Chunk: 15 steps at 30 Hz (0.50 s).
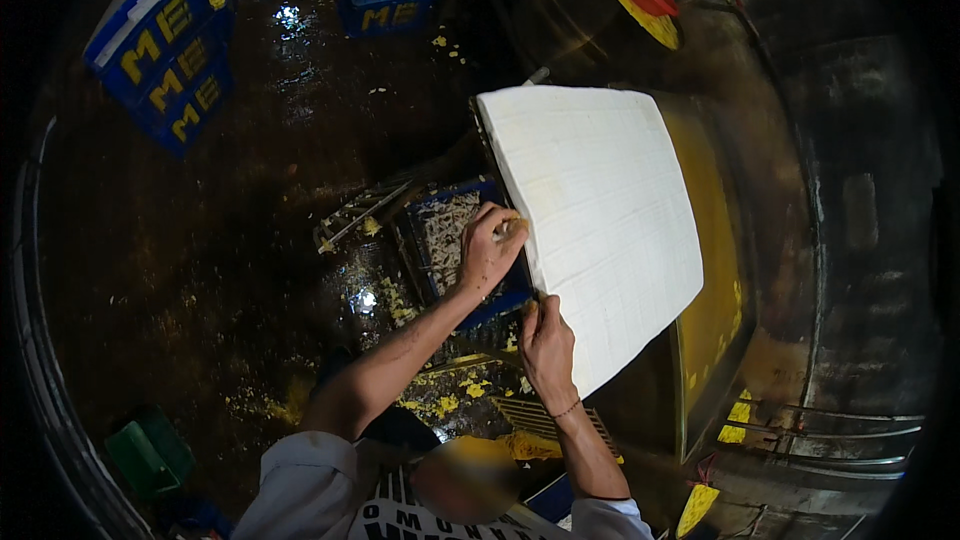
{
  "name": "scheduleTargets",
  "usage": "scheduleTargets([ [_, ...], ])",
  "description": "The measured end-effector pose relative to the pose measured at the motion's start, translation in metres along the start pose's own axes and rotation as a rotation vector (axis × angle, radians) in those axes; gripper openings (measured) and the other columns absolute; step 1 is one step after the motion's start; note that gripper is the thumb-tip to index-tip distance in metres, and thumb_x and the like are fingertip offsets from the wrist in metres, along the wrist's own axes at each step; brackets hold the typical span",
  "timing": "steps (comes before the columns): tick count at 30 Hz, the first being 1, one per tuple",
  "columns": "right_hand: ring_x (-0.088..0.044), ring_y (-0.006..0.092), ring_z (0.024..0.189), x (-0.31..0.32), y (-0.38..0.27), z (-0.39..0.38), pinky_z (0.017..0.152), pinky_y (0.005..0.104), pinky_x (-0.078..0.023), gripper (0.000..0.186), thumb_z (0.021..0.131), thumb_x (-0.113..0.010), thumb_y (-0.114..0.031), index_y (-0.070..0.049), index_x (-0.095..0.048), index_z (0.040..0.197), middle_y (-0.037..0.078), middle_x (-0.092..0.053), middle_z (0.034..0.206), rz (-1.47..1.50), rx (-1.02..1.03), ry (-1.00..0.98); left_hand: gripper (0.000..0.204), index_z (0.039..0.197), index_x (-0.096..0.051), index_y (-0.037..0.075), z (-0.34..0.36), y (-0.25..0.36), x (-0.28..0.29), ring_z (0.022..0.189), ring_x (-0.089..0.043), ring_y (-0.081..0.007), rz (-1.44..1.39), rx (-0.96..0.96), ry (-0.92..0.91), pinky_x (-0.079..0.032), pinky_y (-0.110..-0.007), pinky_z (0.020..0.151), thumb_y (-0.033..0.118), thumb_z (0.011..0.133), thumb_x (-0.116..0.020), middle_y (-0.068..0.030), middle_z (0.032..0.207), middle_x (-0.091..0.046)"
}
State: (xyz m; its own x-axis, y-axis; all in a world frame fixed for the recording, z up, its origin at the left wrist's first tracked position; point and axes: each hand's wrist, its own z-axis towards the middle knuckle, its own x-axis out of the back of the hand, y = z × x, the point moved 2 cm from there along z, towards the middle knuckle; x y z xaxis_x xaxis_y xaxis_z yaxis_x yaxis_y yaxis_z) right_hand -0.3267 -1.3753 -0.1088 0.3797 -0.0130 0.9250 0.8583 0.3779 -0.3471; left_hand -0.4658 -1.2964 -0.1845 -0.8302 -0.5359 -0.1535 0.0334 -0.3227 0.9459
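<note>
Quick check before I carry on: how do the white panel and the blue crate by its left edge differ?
Colour: the white panel is pale; the blue crate is dark blue.
Form: the panel shows a broad, lightly creased face; the crate is open-topped, with mottled pale contents.
View: the panel's face is mostly unobstructed; the crate is partly hidden.

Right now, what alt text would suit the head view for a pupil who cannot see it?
A person's left hand and right hand are at the left edge of a large white sheet. Beside it sits a blue crate; farther off, stacked blue crates stand on a dark wet floor.
</note>
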Motion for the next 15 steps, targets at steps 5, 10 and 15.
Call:
scheduleTargets([
  [5, -0.062, 0.0460, 0.067, 0.018, 0.031, -0.075, 0.053, 0.0487, -0.050, 0.015, 0.095, -0.056, -0.006, 0.002, -0.052, 0.107, 0.029, -0.062, 0.080, 0.023, -0.030, -0.002, 0.021, 0.097, -0.065, -0.004, -0.088, 0.007, -0.023, 0.080, -0.062, -0.0220, 0.002, 0.129, -0.013, -0.048, -0.035, 0.072, 0.015, 0.088, -0.068, -0.0120, 0.087, -0.063],
  [10, -0.065, 0.0452, 0.074, 0.043, 0.068, -0.148, 0.060, 0.0477, -0.053, 0.018, 0.093, -0.058, -0.008, 0.001, -0.056, 0.108, 0.028, -0.065, 0.092, 0.008, -0.092, -0.014, 0.023, 0.100, -0.062, -0.003, -0.169, 0.031, -0.049, 0.080, -0.062, -0.0259, -0.071, 0.226, 0.007, -0.048, -0.037, 0.072, 0.017, 0.089, -0.066, -0.0145, 0.088, -0.062],
  [15, -0.064, 0.0463, 0.077, 0.035, 0.124, -0.192, 0.062, 0.0474, -0.052, 0.017, 0.091, -0.060, -0.005, 0.002, -0.056, 0.106, 0.027, -0.064, 0.088, 0.128, -0.019, 0.030, 0.026, 0.103, -0.058, 0.000, -0.233, 0.044, -0.076, 0.074, -0.054, -0.0203, -0.151, 0.603, 0.001, -0.046, -0.036, 0.069, 0.025, 0.096, -0.056, -0.0082, 0.084, -0.058],
])
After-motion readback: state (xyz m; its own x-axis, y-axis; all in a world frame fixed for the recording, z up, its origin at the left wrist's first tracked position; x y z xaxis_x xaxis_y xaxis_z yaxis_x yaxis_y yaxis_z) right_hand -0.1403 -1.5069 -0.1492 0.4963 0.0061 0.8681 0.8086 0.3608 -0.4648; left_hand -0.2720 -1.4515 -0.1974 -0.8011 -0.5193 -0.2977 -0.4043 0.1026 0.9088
